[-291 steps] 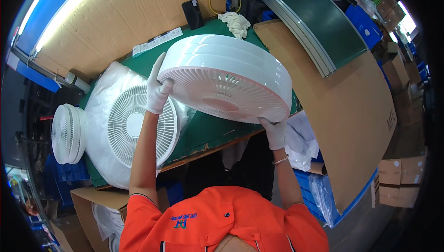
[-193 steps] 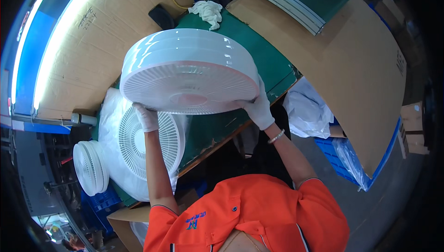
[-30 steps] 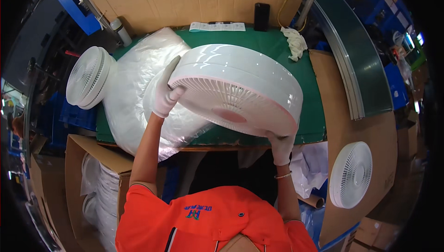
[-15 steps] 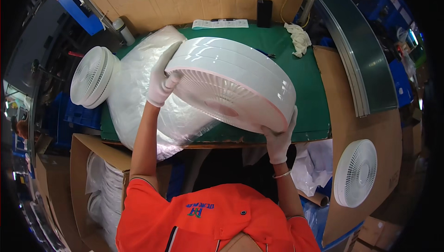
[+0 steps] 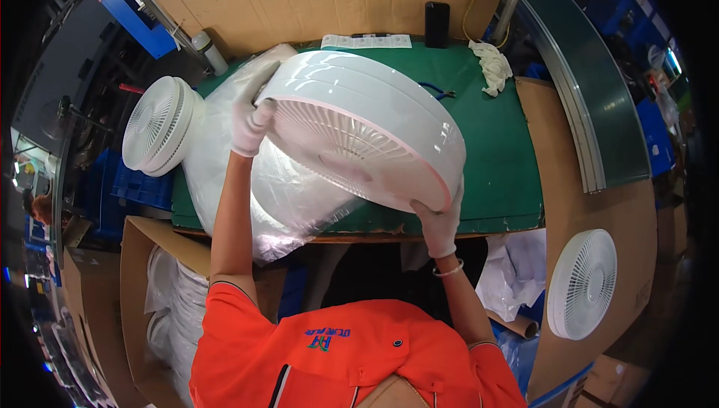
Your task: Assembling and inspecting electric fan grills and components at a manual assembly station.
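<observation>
A large round white fan head (image 5: 374, 93) with a slatted grille is held up, tilted, between both my gloved hands above the workbench. My left hand (image 5: 253, 112) grips its left rim, with the thumb across the grille side. At the lower right edge, my right hand (image 5: 438, 221) is closed on the rim with its thumb against the grille face. Beneath it and to the left, clear plastic bags (image 5: 281, 202) lie spread over the green bench top (image 5: 498, 157).
At the left stand smaller white fan heads (image 5: 153, 125) above a blue crate (image 5: 142, 183). Another white fan head (image 5: 583, 284) rests on cardboard (image 5: 629, 258) at the right. Toward the back are a white cloth (image 5: 490, 67), a black box-shaped object (image 5: 437, 25), pliers (image 5: 437, 90) and a bottle (image 5: 210, 52).
The fan head has shifted slightly left in my hands, and both hands have moved left with it. The bench and surroundings have slid a little to the right in view.
</observation>
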Demonstrator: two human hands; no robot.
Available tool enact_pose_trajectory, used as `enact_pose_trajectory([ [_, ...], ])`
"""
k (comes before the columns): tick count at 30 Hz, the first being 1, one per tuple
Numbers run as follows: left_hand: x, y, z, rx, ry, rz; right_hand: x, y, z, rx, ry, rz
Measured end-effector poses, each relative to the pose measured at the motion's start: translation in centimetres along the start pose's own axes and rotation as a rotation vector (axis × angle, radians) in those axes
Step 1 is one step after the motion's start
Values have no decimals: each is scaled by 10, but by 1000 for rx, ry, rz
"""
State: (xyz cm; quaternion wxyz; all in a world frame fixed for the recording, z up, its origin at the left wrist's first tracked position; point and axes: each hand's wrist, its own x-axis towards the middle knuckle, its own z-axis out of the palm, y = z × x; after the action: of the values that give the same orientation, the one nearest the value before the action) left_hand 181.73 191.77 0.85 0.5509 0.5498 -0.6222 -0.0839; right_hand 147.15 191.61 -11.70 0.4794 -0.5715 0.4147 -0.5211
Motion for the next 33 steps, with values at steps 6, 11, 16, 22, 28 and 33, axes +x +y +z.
enact_pose_trajectory([
  [6,-3,0,-3,22,-21,35,5,-54,-3,-324,77,-137],
  [11,6,5,2,60,-121,105,7,-56,4,-380,43,-211],
  [16,1,-10,-3,82,-49,109,5,-42,8,-429,55,-290],
  [22,-3,-38,-11,54,-15,57,-1,-4,12,-328,21,-159],
  [28,-15,-35,-12,71,75,-15,7,-1,11,-103,3,-97],
  [33,-20,10,-6,95,-32,21,30,-33,-20,-193,-64,-136],
])
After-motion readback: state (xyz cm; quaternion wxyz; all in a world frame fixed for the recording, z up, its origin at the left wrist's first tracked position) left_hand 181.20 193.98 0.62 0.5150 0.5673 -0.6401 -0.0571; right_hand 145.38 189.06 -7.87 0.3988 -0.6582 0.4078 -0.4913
